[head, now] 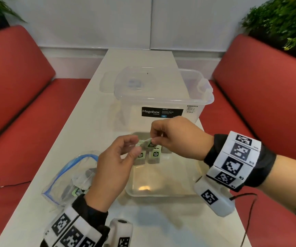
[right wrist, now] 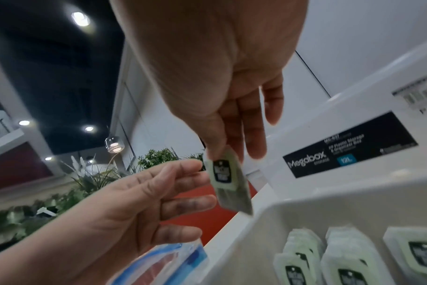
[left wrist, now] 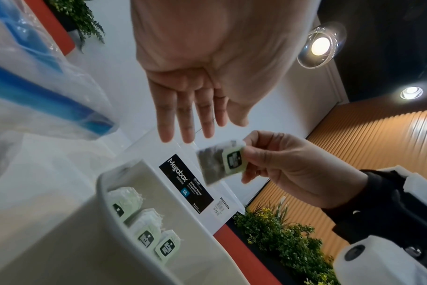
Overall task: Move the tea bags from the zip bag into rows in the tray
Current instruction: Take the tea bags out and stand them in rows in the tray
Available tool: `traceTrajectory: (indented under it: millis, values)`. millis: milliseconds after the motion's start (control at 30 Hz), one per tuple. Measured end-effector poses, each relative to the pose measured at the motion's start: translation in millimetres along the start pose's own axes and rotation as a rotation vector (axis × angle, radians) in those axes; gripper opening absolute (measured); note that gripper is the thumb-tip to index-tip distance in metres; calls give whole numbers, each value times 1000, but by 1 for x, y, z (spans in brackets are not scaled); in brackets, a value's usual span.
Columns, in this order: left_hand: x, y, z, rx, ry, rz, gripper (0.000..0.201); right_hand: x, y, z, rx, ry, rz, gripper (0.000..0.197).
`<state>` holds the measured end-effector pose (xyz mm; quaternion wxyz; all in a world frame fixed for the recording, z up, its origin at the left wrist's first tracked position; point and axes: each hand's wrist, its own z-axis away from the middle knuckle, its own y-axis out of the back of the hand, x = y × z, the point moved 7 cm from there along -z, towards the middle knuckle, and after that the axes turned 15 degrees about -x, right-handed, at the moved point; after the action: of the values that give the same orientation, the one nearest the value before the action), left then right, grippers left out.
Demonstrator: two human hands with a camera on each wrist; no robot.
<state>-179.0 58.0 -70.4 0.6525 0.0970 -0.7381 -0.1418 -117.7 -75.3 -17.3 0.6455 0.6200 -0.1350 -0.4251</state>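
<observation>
Lightly does it: one tea bag held above the tray

Plainly the right hand (head: 177,138) has the tea bag (left wrist: 219,164) pinched by its pale green tag end between thumb and fingertips, above the far end of the tray (head: 163,194). The left hand (head: 113,166) hovers just beside it, left of the tray's far corner; in the left wrist view its fingers are straight and apart and hold nothing, though in the right wrist view one fingertip may touch the tag.

Three tea bags (right wrist: 349,256) already lie side by side in a row at the far end of the tray. The zip bag (head: 72,177) lies left of the tray, touching it or nearly so, with more bags inside.

A tea bag of this kind looks very light, thin and limp; the dark pouch hangs loose below the tag. The stiffer tag is probably the best place to hold it. Squeezing the pouch could crumple or tear it.
</observation>
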Motion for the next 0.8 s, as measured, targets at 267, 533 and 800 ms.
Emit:
traceTrajectory:
  millis: [267, 533, 800]
  values:
    - [0, -23, -7, -139, 40, -13, 32, 7, -6, 4, -97, -66, 12, 8]
    - [5, -33, -15, -100, 52, 50, 33, 0, -1, 7, -48, -16, -12, 3]
    - [5, -34, -13, -113, 45, 83, 32, 0, -2, 7, -52, 0, -73, 4]
